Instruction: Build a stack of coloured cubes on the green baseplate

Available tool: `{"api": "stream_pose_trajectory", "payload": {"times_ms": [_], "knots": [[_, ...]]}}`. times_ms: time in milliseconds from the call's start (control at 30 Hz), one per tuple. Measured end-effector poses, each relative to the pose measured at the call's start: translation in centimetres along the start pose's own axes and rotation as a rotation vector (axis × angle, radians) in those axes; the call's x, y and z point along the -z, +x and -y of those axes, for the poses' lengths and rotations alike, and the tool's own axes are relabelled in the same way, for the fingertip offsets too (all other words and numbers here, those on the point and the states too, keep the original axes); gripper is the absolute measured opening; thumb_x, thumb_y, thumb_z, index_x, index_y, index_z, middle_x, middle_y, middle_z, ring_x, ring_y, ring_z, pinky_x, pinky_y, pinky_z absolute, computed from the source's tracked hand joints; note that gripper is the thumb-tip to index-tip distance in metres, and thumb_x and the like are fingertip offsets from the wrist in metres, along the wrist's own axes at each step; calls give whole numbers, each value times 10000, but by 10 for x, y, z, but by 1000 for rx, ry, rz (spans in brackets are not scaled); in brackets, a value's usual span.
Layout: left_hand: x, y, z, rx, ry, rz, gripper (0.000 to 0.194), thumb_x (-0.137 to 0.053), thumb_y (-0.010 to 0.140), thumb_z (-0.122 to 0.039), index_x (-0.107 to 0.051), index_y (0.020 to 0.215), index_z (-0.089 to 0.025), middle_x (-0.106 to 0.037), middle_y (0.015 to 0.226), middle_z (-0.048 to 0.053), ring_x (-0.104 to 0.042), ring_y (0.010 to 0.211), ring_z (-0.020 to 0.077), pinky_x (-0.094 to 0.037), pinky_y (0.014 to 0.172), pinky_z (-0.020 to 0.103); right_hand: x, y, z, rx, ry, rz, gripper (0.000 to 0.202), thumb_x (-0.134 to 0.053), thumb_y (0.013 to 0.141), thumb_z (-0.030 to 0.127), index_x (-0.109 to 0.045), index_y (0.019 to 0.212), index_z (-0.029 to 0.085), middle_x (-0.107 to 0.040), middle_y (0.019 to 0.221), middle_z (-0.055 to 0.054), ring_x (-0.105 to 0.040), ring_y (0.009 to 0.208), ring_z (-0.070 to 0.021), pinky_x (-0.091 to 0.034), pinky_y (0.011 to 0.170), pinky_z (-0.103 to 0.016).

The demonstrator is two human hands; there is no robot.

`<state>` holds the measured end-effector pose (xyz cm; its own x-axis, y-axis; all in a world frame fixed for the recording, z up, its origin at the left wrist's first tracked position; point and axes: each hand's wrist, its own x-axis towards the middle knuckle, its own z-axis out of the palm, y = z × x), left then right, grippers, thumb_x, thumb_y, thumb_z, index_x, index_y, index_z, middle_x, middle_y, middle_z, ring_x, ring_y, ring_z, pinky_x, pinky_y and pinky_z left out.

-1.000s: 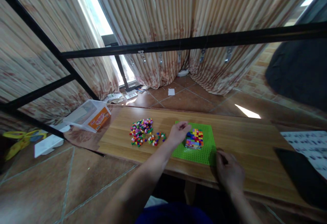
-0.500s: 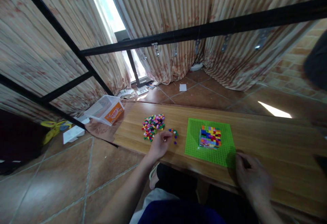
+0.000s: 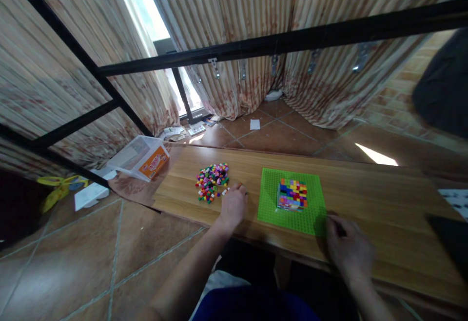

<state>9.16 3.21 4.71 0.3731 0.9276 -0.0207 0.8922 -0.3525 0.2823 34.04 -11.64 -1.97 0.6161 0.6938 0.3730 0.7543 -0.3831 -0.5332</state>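
My left hand [image 3: 234,205] reaches down to the tabletop with its fingers bent together, covering most of a small group of loose bricks. What sits between its fingertips is hidden. Left of it lies a pile of tiny coloured toy bricks [image 3: 213,179]. A block of many-coloured bricks [image 3: 292,194] stands on a green studded baseplate [image 3: 270,199]. My right hand [image 3: 349,245] is curled at the baseplate's near right edge, thumb and forefinger close together; I cannot make out whether anything is in them.
The long wooden table [image 3: 369,199] carries the bricks. A clear plastic box [image 3: 137,152] with an orange label stands off its left end. A dark flat object [image 3: 449,240] lies at the far right. Beyond run a black metal rail [image 3: 256,47] and patterned curtains [image 3: 234,13].
My left hand has shifted from beside the small group of bricks to over it, its back turned up. My right hand keeps its place by the baseplate. The whole view has moved slightly.
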Motion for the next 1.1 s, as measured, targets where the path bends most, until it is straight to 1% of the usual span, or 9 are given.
{"api": "stream_pose_trajectory", "payload": {"times_ms": [200, 333, 400, 500, 633, 733, 833, 933, 1100], "knots": [[1, 1, 2, 27, 36, 37, 219, -444, 933, -146, -660, 943, -183, -664, 992, 98, -646, 922, 206, -472, 813, 300, 0, 0, 2, 8, 27, -7, 395, -437, 883, 465, -709, 916, 179, -716, 915, -99, -639, 788, -234, -440, 664, -322], [3, 0, 1, 10, -11, -2, 249, -435, 928, -136, -681, 931, -180, -665, 986, 100, -641, 892, 206, -476, 800, 300, -1, 0, 3, 0, 36, -12, 406, -433, 891, 470, -711, 918, 175, -718, 911, -100, -633, 766, -220, -438, 658, -315], [5, -1, -2, -31, -102, -47, 252, -448, 919, -126, -693, 929, -186, -666, 975, 88, -634, 867, 191, -479, 797, 288, -1, 0, 4, 4, 46, -25, 416, -427, 895, 480, -710, 911, 176, -719, 913, -101, -633, 771, -221, -437, 659, -315], [8, -2, -14, -120, -326, -119, 257, -465, 908, -112, -708, 914, -194, -673, 914, 64, -626, 844, 171, -485, 790, 274, -3, 0, 3, 8, 43, -25, 426, -417, 901, 493, -707, 902, 182, -721, 930, -103, -637, 778, -224, -442, 664, -320], [12, 1, -37, -192, -607, -165, 224, -501, 895, -125, -712, 877, -199, -686, 876, 41, -630, 806, 154, -500, 751, 263, -5, 0, 0, 12, 50, -16, 439, -407, 908, 505, -704, 916, 182, -723, 957, -104, -648, 795, -229, -453, 672, -323], [14, 6, -54, -234, -709, -189, 188, -538, 888, -141, -714, 898, -204, -702, 901, 35, -644, 807, 150, -511, 752, 262, -6, 0, -2, 21, 57, -17, 448, -401, 912, 514, -702, 925, 183, -721, 968, -98, -653, 798, -226, -459, 673, -319], [14, 13, -68, -305, -715, -224, 163, -561, 897, -163, -712, 913, -220, -724, 933, 23, -657, 879, 157, -516, 833, 280, -7, -1, -2, 18, 58, -8, 445, -403, 914, 519, -700, 938, 189, -719, 977, -90, -656, 797, -220, -463, 672, -315], [8, 20, -76, -361, -625, -272, 142, -583, 897, -171, -707, 934, -229, -737, 943, 16, -658, 903, 169, -511, 878, 315, -9, -2, -4, 14, 50, -2, 444, -403, 915, 519, -704, 937, 194, -721, 968, -89, -655, 793, -221, -467, 681, -321], [-4, 26, -77, -474, -459, -332, 121, -599, 904, -197, -709, 944, -230, -744, 919, 19, -653, 851, 183, -499, 841, 350, -11, -2, -5, 1, 82, 23, 408, -430, 910, 500, -705, 963, 203, -719, 983, -80, -659, 816, -214, -476, 713, -317]]}}
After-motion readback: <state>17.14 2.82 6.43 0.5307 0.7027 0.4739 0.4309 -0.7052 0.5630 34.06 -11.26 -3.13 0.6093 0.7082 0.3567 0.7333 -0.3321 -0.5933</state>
